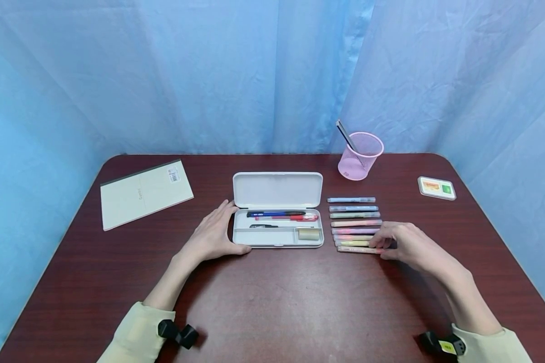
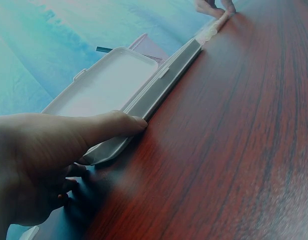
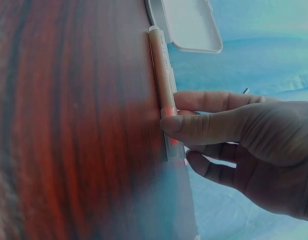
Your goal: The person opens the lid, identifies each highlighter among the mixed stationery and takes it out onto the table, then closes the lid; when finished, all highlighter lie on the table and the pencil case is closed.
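Observation:
An open white pencil case [image 1: 264, 238] lies mid-table, its lid [image 1: 278, 190] tipped back. My left hand [image 1: 214, 233] holds its left end, thumb along the front edge and fingertips at the back corner. Inside are a blue pen [image 1: 272, 214], a red pen [image 1: 303, 218], a black-capped pen [image 1: 263, 226] and a beige eraser [image 1: 309, 234]. To the right, several pastel highlighters [image 1: 353, 208] lie in a column. My right hand [image 1: 404, 243] pinches the capped end of the nearest highlighter [image 3: 162, 65] between thumb and fingers; its orange tip shows through the clear cap.
A pink mesh pen cup [image 1: 361, 156] with a dark pen [image 1: 346, 135] leaning in it stands at the back right. A small clear-cased card box [image 1: 437, 188] lies near the right edge, and a cream notebook [image 1: 146, 195] at the back left. Blue curtains [image 1: 209, 75] hang behind.

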Available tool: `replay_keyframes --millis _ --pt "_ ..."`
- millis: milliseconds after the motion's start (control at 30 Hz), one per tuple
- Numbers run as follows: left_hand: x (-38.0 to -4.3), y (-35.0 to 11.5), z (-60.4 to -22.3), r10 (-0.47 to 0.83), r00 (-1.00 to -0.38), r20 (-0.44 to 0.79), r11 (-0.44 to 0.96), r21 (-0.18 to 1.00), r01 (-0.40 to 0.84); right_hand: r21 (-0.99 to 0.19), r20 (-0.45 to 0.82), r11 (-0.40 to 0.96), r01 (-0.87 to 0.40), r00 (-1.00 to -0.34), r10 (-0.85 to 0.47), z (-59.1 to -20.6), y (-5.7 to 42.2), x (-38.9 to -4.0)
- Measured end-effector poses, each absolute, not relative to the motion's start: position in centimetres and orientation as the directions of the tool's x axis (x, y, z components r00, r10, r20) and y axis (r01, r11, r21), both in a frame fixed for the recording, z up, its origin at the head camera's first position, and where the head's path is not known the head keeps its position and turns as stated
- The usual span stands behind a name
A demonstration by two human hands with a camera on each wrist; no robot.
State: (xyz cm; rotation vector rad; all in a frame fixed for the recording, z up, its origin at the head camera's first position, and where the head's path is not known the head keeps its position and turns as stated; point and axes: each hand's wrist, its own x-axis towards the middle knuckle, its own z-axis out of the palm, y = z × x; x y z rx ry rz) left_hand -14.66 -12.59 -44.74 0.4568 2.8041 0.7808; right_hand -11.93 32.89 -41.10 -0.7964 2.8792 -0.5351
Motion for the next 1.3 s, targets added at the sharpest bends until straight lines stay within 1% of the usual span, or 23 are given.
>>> replay_keyframes --millis 467,667,867,1067,1200,1300 --pt "-14.7 -12.6 -44.9 0.340 -0.934 -0.105 0.815 0.528 0.237 -0.366 -0.022 0.820 -0.440 -0.877 -0.481 -40.7 32.8 -11.8" --pt "-14.8 -12.6 -44.9 0.340 -0.934 -0.108 0.815 0.530 0.235 -0.366 0.039 0.807 -0.463 -0.874 -0.484 -40.8 32.6 -11.8" --pt "-14.9 -12.7 -45.0 0.345 -0.933 -0.105 0.813 0.530 0.241 -0.381 0.129 0.807 -0.452 -0.890 -0.438 -40.7 32.0 -12.1" --pt "-14.9 -12.6 -45.0 0.346 -0.933 -0.099 0.812 0.529 0.245 -0.476 0.173 0.766 -0.431 -0.900 -0.399 -39.9 30.9 -13.3" --pt "-14.9 -12.6 -45.1 0.348 -0.933 -0.093 0.809 0.532 0.249 -0.568 0.138 0.732 -0.376 -0.921 -0.365 -39.4 29.6 -14.7" --pt "-14.8 -12.6 -45.1 0.349 -0.933 -0.086 0.809 0.530 0.253 -0.667 0.092 0.666 -0.335 -0.924 -0.372 -39.3 28.4 -15.9"
